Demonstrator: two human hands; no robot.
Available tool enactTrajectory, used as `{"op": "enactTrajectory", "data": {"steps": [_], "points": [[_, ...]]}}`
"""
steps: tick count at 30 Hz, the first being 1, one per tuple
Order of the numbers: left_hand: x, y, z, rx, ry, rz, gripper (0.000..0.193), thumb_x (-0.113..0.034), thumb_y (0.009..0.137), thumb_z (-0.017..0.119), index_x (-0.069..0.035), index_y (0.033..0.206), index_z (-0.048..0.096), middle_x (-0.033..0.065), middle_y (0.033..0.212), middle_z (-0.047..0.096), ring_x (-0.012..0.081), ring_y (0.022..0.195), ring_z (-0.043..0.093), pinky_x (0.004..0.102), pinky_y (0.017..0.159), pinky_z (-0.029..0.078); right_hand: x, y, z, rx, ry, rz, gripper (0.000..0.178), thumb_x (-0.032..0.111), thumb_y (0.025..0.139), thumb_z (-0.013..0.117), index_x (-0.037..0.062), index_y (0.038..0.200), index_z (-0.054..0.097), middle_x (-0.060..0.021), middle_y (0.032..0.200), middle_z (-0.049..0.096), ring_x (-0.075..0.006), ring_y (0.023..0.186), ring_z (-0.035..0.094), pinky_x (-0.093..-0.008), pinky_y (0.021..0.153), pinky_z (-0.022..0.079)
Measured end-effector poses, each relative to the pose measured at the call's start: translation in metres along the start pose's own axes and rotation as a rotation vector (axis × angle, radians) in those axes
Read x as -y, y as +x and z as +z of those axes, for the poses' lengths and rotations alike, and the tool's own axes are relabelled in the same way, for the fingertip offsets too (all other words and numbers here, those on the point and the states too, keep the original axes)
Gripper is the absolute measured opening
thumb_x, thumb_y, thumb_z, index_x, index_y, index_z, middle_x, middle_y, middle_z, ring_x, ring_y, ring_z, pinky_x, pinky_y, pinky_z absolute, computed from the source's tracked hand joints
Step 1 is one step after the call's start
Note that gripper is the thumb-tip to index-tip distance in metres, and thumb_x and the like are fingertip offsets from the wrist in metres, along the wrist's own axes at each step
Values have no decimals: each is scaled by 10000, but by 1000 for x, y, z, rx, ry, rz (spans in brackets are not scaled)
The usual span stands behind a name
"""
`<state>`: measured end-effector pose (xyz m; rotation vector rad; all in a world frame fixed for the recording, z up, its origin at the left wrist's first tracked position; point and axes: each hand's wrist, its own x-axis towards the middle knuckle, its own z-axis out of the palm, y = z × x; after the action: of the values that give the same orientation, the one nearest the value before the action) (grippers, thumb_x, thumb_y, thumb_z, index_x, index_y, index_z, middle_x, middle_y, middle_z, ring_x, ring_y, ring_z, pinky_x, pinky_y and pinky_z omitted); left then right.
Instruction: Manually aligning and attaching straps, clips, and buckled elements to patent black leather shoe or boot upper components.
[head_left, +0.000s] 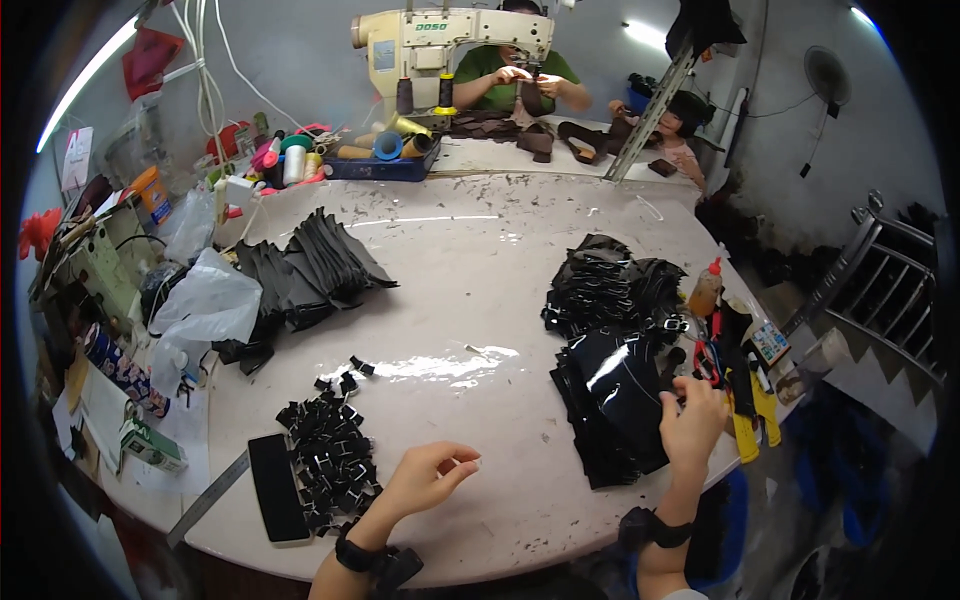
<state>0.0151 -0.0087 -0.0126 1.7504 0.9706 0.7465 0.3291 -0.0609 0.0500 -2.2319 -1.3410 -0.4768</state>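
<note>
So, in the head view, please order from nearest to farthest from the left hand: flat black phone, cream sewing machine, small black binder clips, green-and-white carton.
1. Small black binder clips, just left of the left hand.
2. Flat black phone, left of the clips.
3. Green-and-white carton, farther left.
4. Cream sewing machine, at the far side.

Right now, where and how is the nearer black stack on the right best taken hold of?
Probably by its right edge, coming from the right: the nearer black stack lies flat, with the right hand at that edge. Its left edge looks uneven and layered, so pieces may slip.
</note>
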Motion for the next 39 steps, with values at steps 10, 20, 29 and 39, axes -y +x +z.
{"op": "enactTrajectory", "data": {"steps": [10, 20, 29, 39], "points": [[12, 11, 11, 16, 117, 42, 215, -146, 804, 602, -35, 988, 595, 67, 815, 636, 121, 635, 605, 235, 583, 472, 65, -16, -38, -133, 181, -217, 240, 161, 686, 659, 65, 887, 569, -65, 913, 544, -285, 1023, 449, -438, 939, 254], [-8, 22, -13, -228, 571, 202, 445, -166, 662, 707, -67, 1059, 533, 114, 1088, 520, 302, 1014, 482, 365, 855, 401, 134, -58, 30, 449, 602, -768, 231, 209, 723, 646, 76, 902, 586, -69, 839, 573, -255, 776, 555, -379, 722, 397], [14, 84, -117, -277, 1165, -23, 753, -269, 496, 809, -94, 1147, 473, 125, 1227, 414, 307, 1063, 446, 388, 858, 383, 138, -65, 82, 495, 698, -659, 175, 186, 749, 628, 80, 881, 584, -66, 746, 557, -253, 599, 572, -331, 522, 459], [9, 157, -192, 72, 1726, 11, 1206, -275, 375, 848, -248, 1376, 175, 72, 1443, 113, 351, 1293, 189, 485, 1008, 251, 137, -70, 90, 553, 698, -765, 131, 178, 734, 639, 85, 809, 584, -61, 697, 559, -242, 563, 564, -327, 496, 450]]}}
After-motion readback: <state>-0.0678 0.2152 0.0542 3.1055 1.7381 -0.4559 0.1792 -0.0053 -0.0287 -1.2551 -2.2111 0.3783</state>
